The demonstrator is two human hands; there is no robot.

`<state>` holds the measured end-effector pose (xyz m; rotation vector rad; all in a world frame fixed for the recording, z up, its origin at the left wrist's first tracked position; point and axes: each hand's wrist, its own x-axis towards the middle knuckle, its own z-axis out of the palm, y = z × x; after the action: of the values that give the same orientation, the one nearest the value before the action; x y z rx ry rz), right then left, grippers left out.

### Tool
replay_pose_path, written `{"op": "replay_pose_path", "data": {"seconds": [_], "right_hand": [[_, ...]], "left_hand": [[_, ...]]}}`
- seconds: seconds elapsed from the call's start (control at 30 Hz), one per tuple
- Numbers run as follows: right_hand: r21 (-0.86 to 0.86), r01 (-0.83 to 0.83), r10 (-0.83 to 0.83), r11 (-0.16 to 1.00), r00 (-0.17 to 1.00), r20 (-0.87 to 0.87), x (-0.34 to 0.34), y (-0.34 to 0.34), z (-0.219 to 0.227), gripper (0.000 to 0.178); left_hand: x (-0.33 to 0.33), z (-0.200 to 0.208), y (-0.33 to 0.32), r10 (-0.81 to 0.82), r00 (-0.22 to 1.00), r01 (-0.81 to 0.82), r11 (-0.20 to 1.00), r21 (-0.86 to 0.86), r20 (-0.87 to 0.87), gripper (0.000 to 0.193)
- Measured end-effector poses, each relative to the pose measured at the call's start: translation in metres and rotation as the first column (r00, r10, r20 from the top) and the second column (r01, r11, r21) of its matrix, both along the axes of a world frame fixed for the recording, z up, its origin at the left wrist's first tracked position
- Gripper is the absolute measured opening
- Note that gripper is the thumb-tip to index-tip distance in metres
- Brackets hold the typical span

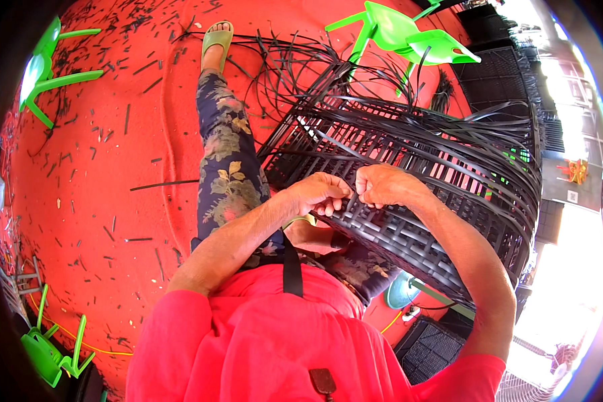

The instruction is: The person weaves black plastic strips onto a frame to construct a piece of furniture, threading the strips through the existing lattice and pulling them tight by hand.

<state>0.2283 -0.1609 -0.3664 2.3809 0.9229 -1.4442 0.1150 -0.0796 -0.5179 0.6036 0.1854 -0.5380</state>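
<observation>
Head camera: left one, up on the wearer's head, wide fisheye, rim all curves!
Facing: steeply down, over the red shirt (268, 328), onto the red floor (107, 194)
Range: shirt closest, near edge of the woven black frame (395, 224) just beyond

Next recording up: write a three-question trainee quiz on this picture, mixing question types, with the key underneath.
1. True or false: the left hand and the right hand are far apart, at opposite ends of the black woven frame.

2. Multiple choice: what is the main colour of the floor?
A) green
B) red
C) blue

3. Short answer: what lies loose in a thick bundle across the black woven frame, beyond the hands?

Key
1. False: they are close together.
2. B.
3. Long black strips.
</observation>
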Motion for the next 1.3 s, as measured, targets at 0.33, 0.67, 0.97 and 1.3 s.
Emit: {"op": "replay_pose_path", "data": {"seconds": [0.33,0.67,0.97,1.3], "right_hand": [[0.089,0.002,0.0,0.996,1.0,-0.023,0.0,-0.006,-0.004,0.011],[0.1,-0.015,0.018,0.995,0.999,-0.033,0.0,-0.004,0.001,0.011],[0.181,-0.008,0.009,0.983,1.0,-0.007,-0.007,-0.013,0.012,0.014],[0.25,-0.337,0.334,0.907,0.941,0.058,-0.006,-0.024,0.015,0.023]], "left_hand": [[-0.001,0.031,0.013,-0.217,0.926,-0.071,0.705,0.705,0.309,0.022],[-0.006,0.017,-0.004,-0.372,0.773,-0.457,0.236,0.858,0.514,0.024],[0.002,0.019,0.004,-0.384,0.797,-0.288,0.437,0.852,0.466,0.02],[0.0,0.004,0.016,-0.139,0.929,-0.041,0.881,0.471,0.342,0.008]]}}
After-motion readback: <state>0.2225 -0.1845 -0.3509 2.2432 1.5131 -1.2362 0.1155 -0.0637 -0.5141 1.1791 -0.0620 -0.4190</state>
